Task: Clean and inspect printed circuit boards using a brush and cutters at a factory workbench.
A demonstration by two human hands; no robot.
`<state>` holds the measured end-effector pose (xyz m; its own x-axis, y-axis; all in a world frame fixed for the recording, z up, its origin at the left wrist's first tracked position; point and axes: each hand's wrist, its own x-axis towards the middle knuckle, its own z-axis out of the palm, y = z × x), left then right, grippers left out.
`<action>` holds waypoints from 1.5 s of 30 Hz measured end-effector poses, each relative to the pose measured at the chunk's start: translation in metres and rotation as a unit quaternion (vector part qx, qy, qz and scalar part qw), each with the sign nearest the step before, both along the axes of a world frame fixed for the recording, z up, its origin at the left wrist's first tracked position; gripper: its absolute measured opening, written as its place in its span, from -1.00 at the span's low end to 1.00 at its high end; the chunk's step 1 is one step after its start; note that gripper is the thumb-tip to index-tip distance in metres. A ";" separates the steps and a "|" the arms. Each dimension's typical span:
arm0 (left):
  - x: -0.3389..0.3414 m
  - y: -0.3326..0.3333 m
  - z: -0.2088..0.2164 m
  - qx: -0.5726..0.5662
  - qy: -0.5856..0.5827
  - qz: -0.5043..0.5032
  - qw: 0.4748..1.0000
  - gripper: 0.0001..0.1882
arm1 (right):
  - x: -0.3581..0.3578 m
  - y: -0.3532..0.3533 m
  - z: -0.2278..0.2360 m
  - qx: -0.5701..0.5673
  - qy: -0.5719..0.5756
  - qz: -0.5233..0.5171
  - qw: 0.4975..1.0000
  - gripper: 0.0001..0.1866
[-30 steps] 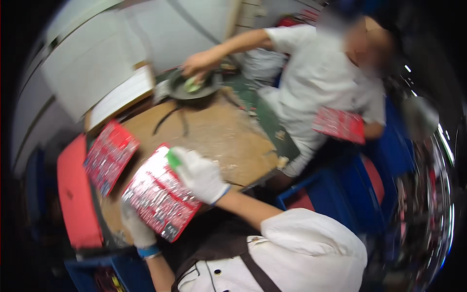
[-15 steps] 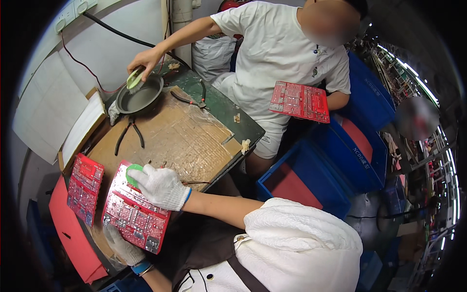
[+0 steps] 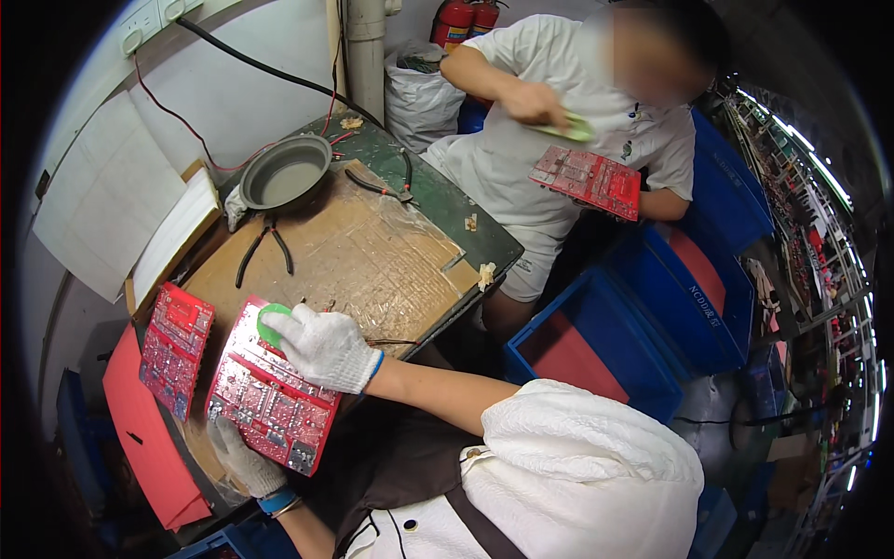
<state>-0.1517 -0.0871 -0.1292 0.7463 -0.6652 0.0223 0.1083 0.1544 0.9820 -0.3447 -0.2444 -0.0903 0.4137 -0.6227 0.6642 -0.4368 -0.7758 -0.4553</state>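
A red circuit board is tilted at the near edge of the table, its soldered side facing up. My gloved left hand grips its lower left corner, with the fingers partly hidden beneath. My gloved right hand presses a green oval brush onto the board's upper part; its bristles are hidden. A second red circuit board leans just left of mine. Beyond my right hand, a piece of worn brown cardboard covers the tabletop, littered with small clippings.
Across the table a co-worker holds a green brush over another red board. A dark bowl of liquid, pliers and more pliers lie on the table. Blue bins stand to the right, red sheets at the left.
The co-worker's brush has moved from the bowl to above their board. My hands keep their hold on board and brush with little change. The whole view has shifted slightly.
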 end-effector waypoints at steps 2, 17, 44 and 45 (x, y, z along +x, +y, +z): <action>-0.003 0.002 0.001 0.008 -0.017 0.011 1.000 -0.52 | -0.001 0.001 0.000 0.004 0.000 -0.005 1.000 -0.60; -0.036 0.021 0.024 0.010 0.026 -0.014 1.000 -0.50 | -0.027 -0.112 0.089 -0.220 0.065 0.070 0.971 -0.79; -0.024 0.003 0.032 0.095 -0.097 -0.016 0.991 -0.72 | 0.069 -0.329 0.042 0.102 0.179 -0.021 0.978 -0.58; -0.026 0.003 0.032 0.099 -0.087 -0.015 0.991 -0.72 | 0.064 -0.322 0.049 0.079 0.276 -0.048 0.957 -0.58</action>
